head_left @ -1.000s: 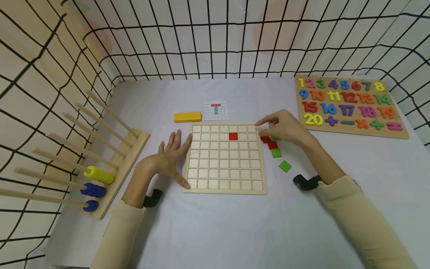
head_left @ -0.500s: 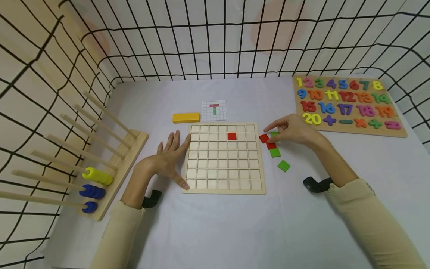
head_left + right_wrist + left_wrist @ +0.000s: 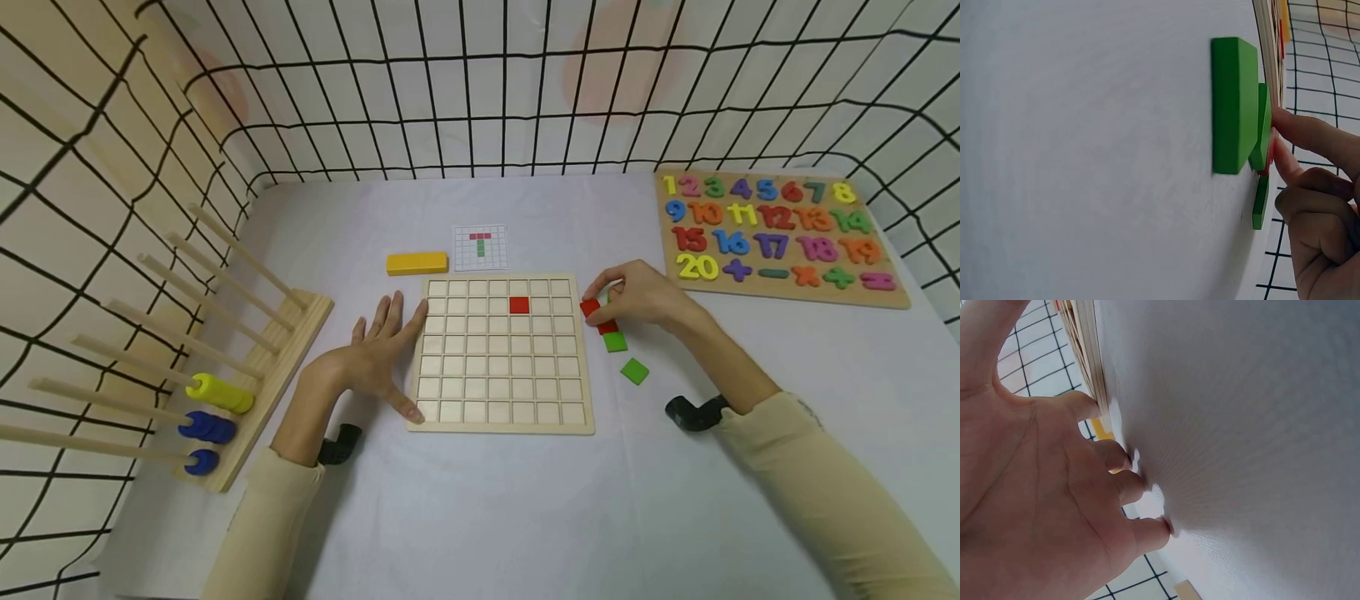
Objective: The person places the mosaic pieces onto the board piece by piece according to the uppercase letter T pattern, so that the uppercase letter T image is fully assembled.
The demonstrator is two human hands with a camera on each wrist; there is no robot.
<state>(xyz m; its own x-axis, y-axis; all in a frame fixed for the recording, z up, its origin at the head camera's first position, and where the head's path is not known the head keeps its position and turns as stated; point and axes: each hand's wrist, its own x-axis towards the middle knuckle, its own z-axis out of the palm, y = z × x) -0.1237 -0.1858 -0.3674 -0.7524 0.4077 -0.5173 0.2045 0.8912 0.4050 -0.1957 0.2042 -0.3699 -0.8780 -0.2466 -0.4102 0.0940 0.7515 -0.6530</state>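
My left hand lies with spread fingers at the left edge of a wooden grid board. Its thumb touches the lower left corner, its index fingertip the upper left edge; the other fingertips rest on the white cloth. One red tile sits in a square of the board's second row. Off the right edge, my right hand pinches another red square tile between thumb and index finger. A further red tile lies partly under the thumb. Green tiles lie around it, one mostly hidden behind the fingers.
Behind the board lie a yellow block and a pattern card with a red and green T. A wooden peg rack with beads stands left. A number puzzle board lies at the back right. Black wire mesh surrounds the table.
My right hand has moved from the board's upper right edge out to the loose tiles, and its thumb and index finger have come together on a red tile. My left hand stays put.
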